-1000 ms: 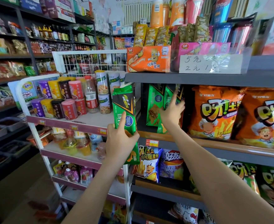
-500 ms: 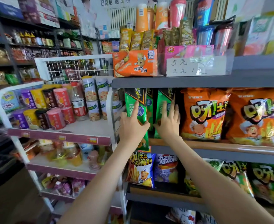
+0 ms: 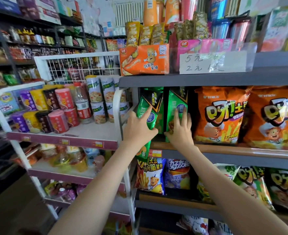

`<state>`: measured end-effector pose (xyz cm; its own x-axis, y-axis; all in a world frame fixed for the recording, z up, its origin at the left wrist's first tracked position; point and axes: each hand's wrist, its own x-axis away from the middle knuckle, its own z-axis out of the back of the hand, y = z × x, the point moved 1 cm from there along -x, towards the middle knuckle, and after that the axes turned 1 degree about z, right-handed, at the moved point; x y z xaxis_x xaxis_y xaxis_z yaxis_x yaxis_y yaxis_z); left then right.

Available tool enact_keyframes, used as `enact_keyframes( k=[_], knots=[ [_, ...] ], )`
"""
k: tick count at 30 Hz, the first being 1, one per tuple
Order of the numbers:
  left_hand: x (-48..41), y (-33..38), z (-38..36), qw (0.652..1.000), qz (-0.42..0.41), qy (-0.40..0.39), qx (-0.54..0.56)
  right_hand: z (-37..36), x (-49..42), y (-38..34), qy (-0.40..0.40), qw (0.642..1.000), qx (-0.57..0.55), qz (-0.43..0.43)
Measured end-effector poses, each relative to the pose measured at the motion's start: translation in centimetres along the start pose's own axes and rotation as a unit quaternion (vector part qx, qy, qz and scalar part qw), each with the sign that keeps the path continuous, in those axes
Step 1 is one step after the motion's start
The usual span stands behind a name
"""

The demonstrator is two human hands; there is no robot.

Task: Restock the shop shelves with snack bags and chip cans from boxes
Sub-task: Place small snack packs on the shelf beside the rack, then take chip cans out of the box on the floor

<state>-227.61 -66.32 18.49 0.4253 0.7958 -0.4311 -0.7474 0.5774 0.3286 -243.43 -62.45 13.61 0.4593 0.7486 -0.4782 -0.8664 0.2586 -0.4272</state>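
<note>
Green foil is the worry: the green snack bag [image 3: 150,118], pinched in the grip of the left hand [image 3: 138,128], stands tilted at the far left end of the middle shelf [image 3: 224,150], with its lower end hanging below the shelf's front lip. The right hand [image 3: 180,131] has its grip spread, fingers pressing flat on the shelved green bag [image 3: 177,102] just beside. Pushed straight in, the hanging end would likely snag on the lip and crumple, and if the right hand's pressure slips, the shelved bag could topple into the gap.
</note>
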Motion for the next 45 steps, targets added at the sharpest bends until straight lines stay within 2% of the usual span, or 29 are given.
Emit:
enact_keyframes(
  k=[3, 8, 14, 19, 25, 28, 31, 36, 42, 45],
  knots=[
    [-0.8, -0.5, 0.0, 0.999, -0.018, -0.017, -0.029, 0.0, 0.2, 0.2, 0.002, 1.000, -0.005, -0.001],
    [-3.1, 0.4, 0.1, 0.999, -0.037, 0.008, -0.025, 0.1, 0.4, 0.5, 0.013, 1.000, -0.010, -0.003],
    [-5.1, 1.9, -0.5, 0.997, -0.008, 0.060, 0.042, 0.2, 0.1, 0.6, 0.019, 1.000, 0.004, -0.016],
    [-6.2, 2.4, -2.6, 0.989, 0.014, 0.069, 0.129, 0.2, 0.0, -0.1, 0.025, 0.999, -0.002, -0.024],
    [-6.1, 1.5, -5.2, 0.986, -0.011, 0.113, 0.121, -0.1, -0.4, -0.6, 0.012, 0.999, -0.020, -0.034],
    [-5.8, 0.4, -6.7, 0.981, 0.025, 0.124, 0.145, -0.3, -0.6, -0.8, 0.009, 0.999, -0.016, -0.045],
    [-6.1, 0.0, -6.9, 0.974, 0.053, 0.117, 0.188, -0.6, -0.7, -0.9, 0.011, 0.998, -0.030, -0.058],
    [-6.1, 0.5, -7.3, 0.973, -0.003, 0.108, 0.203, -0.8, -0.8, -1.3, 0.036, 0.996, -0.049, -0.068],
    [-6.3, 0.7, -7.7, 0.969, -0.012, 0.125, 0.214, -0.9, -0.4, -0.7, 0.046, 0.996, -0.011, -0.080],
    [-6.0, 0.4, -7.8, 0.977, -0.005, 0.107, 0.185, -1.0, -0.3, -0.8, 0.040, 0.996, 0.001, -0.084]
  ],
)
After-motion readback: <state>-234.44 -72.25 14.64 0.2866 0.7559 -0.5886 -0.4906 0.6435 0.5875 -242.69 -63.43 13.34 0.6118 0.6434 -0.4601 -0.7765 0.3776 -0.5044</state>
